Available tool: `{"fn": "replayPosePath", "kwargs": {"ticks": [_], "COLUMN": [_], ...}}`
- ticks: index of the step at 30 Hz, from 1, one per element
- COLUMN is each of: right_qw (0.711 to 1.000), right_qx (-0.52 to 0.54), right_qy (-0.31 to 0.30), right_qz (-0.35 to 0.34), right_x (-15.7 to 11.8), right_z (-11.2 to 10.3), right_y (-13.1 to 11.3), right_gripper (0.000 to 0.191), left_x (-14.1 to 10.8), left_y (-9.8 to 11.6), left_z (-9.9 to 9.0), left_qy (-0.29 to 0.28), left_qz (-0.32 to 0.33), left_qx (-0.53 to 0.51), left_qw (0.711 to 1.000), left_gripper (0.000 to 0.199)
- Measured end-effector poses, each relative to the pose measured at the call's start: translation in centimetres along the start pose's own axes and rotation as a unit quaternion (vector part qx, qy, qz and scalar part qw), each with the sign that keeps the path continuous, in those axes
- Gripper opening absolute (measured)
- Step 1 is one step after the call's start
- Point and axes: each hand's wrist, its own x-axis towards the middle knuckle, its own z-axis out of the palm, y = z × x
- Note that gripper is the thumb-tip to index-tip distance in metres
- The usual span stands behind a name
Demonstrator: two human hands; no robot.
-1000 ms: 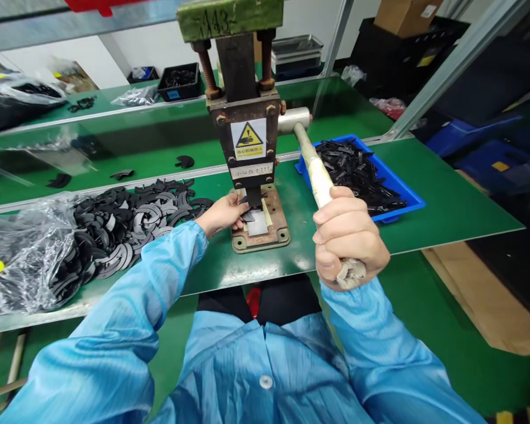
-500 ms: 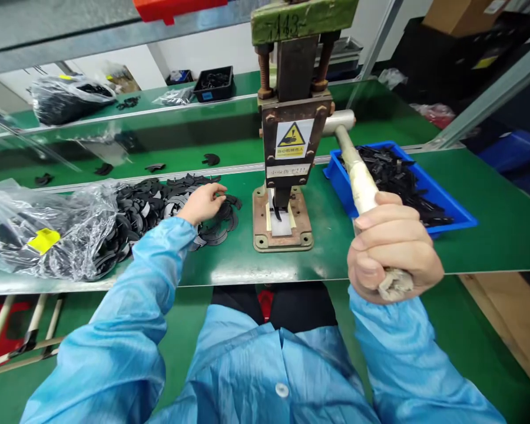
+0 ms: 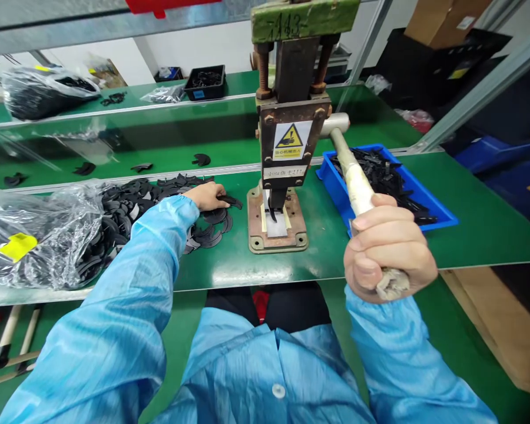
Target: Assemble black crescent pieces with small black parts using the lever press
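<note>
Left hand (image 3: 207,196) pinches curved black part (image 3: 230,201); right hand (image 3: 391,250) grips press lever (image 3: 355,176). Risk: left hand crushed if lever drops with it beneath ram (image 3: 278,197).

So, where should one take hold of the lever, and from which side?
I would grip the lever near its free lower end, coming from the front, the person's side. It slopes from the press down toward the person, so that end is nearest, and its long, rod-like shape should suit a full fist; the right hand holds it this way.
</note>
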Motion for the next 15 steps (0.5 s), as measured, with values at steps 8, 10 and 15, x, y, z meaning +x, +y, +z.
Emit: {"fn": "replayPosePath", "kwargs": {"ticks": [8, 10, 15], "right_qw": [0.998, 0.998, 0.998], "right_qx": [-0.014, -0.010, -0.006], "right_qy": [0.003, 0.003, 0.003], "right_qz": [-0.068, -0.066, -0.067], "right_x": [0.4, 0.4, 0.3], "right_z": [0.5, 0.5, 0.5], "right_y": [-0.2, -0.2, -0.1], "right_gripper": [0.028, 0.029, 0.028], "left_x": [-3.1, -4.2, -6.7], "left_y": [1.7, 2.9, 7.9], "left_z": [0.3, 0.4, 2.0], "left_qy": [0.077, 0.104, 0.097], "left_qz": [-0.029, -0.055, -0.043], "left_qx": [-0.145, -0.242, -0.535], "left_qw": [0.986, 0.963, 0.838], "left_gripper": [0.019, 0.021, 0.032]}}
